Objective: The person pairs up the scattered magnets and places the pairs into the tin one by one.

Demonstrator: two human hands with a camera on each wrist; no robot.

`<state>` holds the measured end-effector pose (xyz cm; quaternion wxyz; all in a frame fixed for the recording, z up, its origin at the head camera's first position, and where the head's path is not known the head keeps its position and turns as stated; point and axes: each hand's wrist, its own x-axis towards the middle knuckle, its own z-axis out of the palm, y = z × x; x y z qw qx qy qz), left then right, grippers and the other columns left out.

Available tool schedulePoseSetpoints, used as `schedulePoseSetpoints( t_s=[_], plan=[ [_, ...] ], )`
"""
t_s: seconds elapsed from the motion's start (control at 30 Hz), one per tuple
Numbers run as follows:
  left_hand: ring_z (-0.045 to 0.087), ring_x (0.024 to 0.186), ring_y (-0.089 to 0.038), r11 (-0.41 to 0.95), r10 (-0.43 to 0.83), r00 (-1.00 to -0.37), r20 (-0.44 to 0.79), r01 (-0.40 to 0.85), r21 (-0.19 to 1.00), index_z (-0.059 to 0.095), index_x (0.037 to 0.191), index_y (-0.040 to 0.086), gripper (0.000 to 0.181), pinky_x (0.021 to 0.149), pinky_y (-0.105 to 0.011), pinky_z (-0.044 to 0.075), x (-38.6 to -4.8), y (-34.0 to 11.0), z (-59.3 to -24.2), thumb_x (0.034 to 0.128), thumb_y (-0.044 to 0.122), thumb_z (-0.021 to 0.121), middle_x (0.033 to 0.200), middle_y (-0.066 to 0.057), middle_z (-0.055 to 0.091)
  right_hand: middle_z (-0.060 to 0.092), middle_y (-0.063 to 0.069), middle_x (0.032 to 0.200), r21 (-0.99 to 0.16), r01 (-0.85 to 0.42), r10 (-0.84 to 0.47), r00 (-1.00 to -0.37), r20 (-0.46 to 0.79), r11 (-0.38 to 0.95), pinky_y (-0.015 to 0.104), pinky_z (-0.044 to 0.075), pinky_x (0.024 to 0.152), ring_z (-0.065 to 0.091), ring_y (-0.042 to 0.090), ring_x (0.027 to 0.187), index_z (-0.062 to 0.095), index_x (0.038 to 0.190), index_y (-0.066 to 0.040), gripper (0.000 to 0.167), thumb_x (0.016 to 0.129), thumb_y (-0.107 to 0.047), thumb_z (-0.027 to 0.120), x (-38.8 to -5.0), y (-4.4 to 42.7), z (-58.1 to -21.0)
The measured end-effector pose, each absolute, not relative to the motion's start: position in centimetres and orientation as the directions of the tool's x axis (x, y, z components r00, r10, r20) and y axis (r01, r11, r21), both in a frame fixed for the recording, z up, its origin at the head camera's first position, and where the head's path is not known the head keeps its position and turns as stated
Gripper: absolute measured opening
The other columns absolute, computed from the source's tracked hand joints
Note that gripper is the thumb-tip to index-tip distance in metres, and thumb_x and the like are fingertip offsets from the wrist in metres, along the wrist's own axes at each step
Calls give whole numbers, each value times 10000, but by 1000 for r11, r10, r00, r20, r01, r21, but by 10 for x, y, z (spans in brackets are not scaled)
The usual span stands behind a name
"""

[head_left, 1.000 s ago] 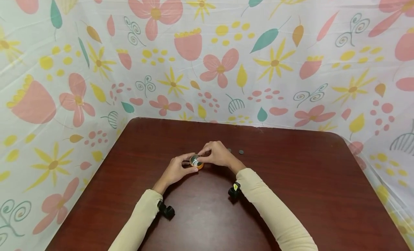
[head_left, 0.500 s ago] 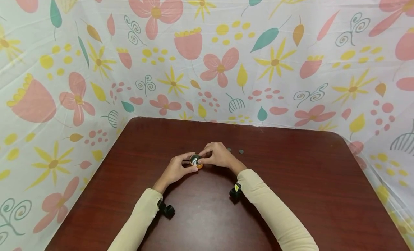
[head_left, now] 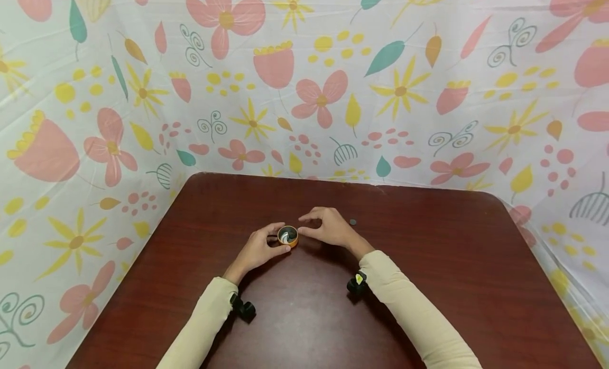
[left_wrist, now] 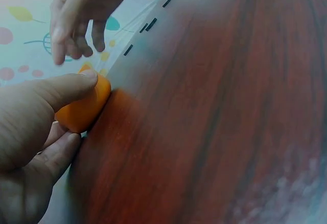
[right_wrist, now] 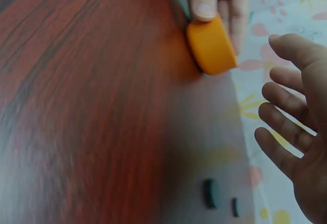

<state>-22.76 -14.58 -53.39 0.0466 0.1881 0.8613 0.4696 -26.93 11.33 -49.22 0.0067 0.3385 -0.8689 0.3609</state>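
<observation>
Well to the left of the left hand (head_left: 257, 247), and beyond it as well, a pale cloth (head_left: 252, 67) printed with pink, yellow and teal flowers and leaves. Below the left hand, a cream left sleeve (head_left: 200, 321), then a black left camera (head_left: 245, 310) at the wrist. At the left hand itself, thumb on the near side and fingers on the far side, clamped on an orange cup (right_wrist: 212, 47). Upright on the worktop (head_left: 295, 305), with something pale and something dark inside, too small to tell apart. Just right of the cup, the right hand (head_left: 330, 229), thumb and fingers apart and loosely curved, thumb tip near the rim. Beyond the right hand, toward the wrist, dark discs (head_left: 353, 222) lying on the worktop: one in sight in the head view, two in the right wrist view, four thin and nearly edge-on in the left wrist view. Below the right hand, a black right camera (head_left: 354, 285), and furthest right of that arm, a cream right sleeve (head_left: 418, 311). Under both hands, red-brown grain, shiny between the forearms.
</observation>
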Motion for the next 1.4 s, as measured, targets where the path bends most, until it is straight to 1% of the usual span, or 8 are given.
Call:
schedulePoseSetpoints(
  t_s=[0.13,0.37,0.5,0.57,0.67,0.83,1.1,1.4],
  plan=[
    [645,1190,-230,488,370,-924,97,282,826,488,1518,99,758,983,-415,544,-225,-146,-532,889,358,821,1449,-72,568,730,69,1104,-625,-577,-556,-789,261,526,448,563,848,682,237,1029,772,1202,-103,392,944,-398,748,-264,130,-481],
    [621,1220,-238,486,379,-916,132,318,814,468,1531,96,779,986,-446,537,-223,-148,-527,899,411,798,1437,-75,572,725,113,1118,-621,-560,-530,-807,260,548,517,568,836,679,317,1000,774,1195,-145,344,934,-369,766,-251,164,-471],
    [564,1287,-264,518,371,-911,182,366,773,492,1516,105,776,1037,-507,488,-221,-147,-521,886,430,807,1429,-54,572,720,76,1131,-618,-547,-518,-818,251,565,493,571,816,674,314,1004,774,1195,-156,343,932,-376,768,-243,184,-468],
    [512,1346,-269,544,374,-904,205,394,741,497,1516,148,775,1065,-539,456,-220,-145,-516,880,470,800,1455,-27,550,720,58,1133,-613,-544,-512,-822,251,573,456,572,776,676,292,981,777,1189,-172,342,930,-394,768,-240,192,-467],
    [432,1425,-250,568,400,-885,237,442,694,493,1521,222,769,1102,-558,419,-218,-140,-506,876,530,778,1522,-6,496,720,45,1138,-595,-540,-500,-829,251,595,464,565,779,673,261,996,781,1185,-190,349,922,-419,768,-235,205,-465],
    [353,1489,-181,544,456,-842,288,520,659,483,1528,266,738,1134,-524,403,-212,-126,-486,896,540,751,1591,15,415,710,-14,1148,-526,-549,-492,-831,259,649,479,560,889,659,202,1098,779,1197,-188,396,901,-452,780,-226,226,-465],
    [400,1471,-225,470,557,-785,272,568,676,452,1554,256,699,1119,-530,420,-201,-98,-472,948,475,721,1607,-7,403,718,13,1139,-494,-542,-482,-838,257,680,485,561,884,669,231,1084,776,1204,-124,417,889,-396,805,-215,247,-470],
    [444,1437,-190,483,655,-738,160,572,663,459,1553,159,751,1123,-460,432,-207,-66,-489,952,554,674,1564,-35,464,724,-2,1115,-478,-535,-480,-842,244,696,494,556,903,675,216,1061,779,1197,-128,413,891,-404,802,-212,259,-489]
  ],
)
